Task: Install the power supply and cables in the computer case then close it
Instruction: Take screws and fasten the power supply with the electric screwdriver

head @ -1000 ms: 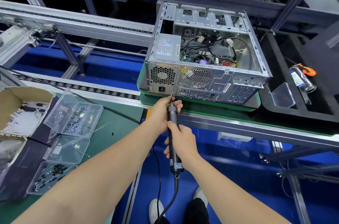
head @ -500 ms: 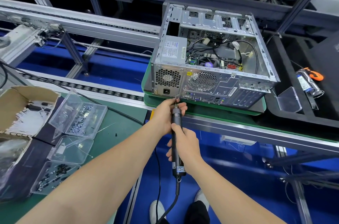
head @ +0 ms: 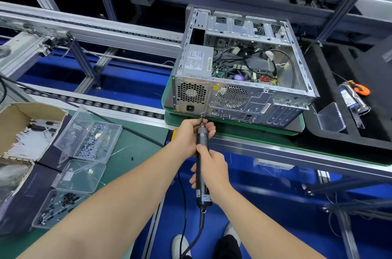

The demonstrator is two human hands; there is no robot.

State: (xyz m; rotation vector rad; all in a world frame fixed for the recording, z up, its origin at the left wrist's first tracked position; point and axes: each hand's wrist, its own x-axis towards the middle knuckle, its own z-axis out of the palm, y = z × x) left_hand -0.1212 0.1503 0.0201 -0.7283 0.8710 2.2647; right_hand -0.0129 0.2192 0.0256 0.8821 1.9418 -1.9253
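- Into case (head: 244,97) from above, through open upper side.
- Inside, left corner filled by PSU (head: 197,61); middle crossed by looping cables (head: 254,61); far end barred by drive cage (head: 244,27); most room toward right wall.
- At rear panel's lower left corner, blocked by screwdriver (head: 202,163), with left hand (head: 188,133) round its tip and right hand (head: 212,171) round its body.
- Left of case, open gap between conveyor rails (head: 84,31).
- Right of case, hemmed in by black tray (head: 339,137) just beside.
- Near left, crowded by screw boxes (head: 89,137) and carton (head: 21,122); bare strip of mat (head: 131,152) right of boxes.
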